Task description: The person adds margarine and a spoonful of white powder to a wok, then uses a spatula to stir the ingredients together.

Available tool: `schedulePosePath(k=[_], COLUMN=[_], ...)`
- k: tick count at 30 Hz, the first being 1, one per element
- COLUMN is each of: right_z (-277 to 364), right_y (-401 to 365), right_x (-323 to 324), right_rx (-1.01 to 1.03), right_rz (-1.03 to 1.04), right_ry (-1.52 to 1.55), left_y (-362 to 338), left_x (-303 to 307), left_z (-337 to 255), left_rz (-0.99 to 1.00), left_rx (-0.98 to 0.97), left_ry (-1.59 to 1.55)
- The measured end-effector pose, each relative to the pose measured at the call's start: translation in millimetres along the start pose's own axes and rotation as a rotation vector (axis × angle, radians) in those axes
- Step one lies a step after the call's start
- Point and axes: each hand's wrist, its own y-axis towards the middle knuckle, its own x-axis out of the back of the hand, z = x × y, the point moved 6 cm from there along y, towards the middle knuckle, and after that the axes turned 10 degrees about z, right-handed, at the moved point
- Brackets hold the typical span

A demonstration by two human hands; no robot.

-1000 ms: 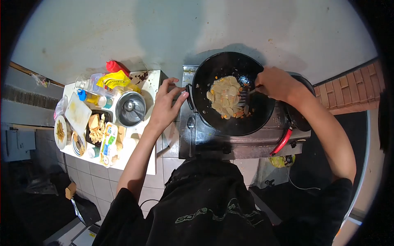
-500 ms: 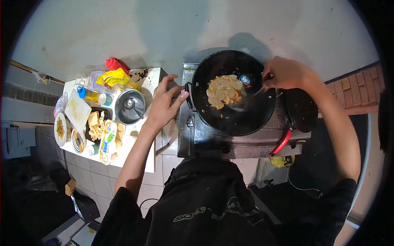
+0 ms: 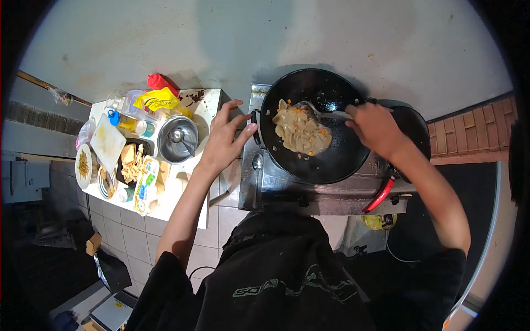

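A black wok (image 3: 331, 168) sits on the metal stove (image 3: 276, 190). Pale brown sliced food with orange bits (image 3: 301, 131) lies in its left half. My right hand (image 3: 376, 129) is closed round the handle of a metal spatula (image 3: 334, 115), whose blade reaches the upper edge of the food. Beside the wok's left side handle (image 3: 256, 129) is my left hand (image 3: 225, 135), fingers spread, with the thumb close to the handle. Whether the thumb touches it I cannot tell.
On the white table (image 3: 199, 212) at left stand a metal bowl with a ladle (image 3: 178, 139), a red bottle (image 3: 160, 83), a yellow packet (image 3: 156, 100), a cutting board (image 3: 107, 142) and an egg carton (image 3: 146, 185). A spoon (image 3: 258, 163) lies on the stove; a red-handled pan (image 3: 411, 129) is at right.
My right hand has moved down and the spatula has swung to the upper edge of the food. The food has shifted slightly left and down. My left hand is nearly still.
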Motion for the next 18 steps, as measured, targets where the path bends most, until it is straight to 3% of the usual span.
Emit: schedulePosePath(k=[3, 5, 11, 14, 18], right_z=[23, 19, -8, -15, 16], right_y=[-42, -60, -45, -44, -55], right_x=[15, 15, -42, -59, -65], right_rx=[-0.057, -0.205, -0.065, -0.237, -0.202], right_rz=[-0.018, 0.001, -0.057, -0.06, 0.049], right_ry=[0.014, 0.052, 0.386, 0.27, 0.359], left_y=[-1, -1, -2, 0, -3], left_x=[1, 1, -2, -4, -2], left_z=[2, -1, 0, 1, -3], left_rz=[-0.016, -0.017, 0.002, -0.016, -0.038], left_rx=[-0.009, 0.004, 0.012, -0.007, 0.009], left_ry=[0.033, 0.027, -0.013, -0.025, -0.051])
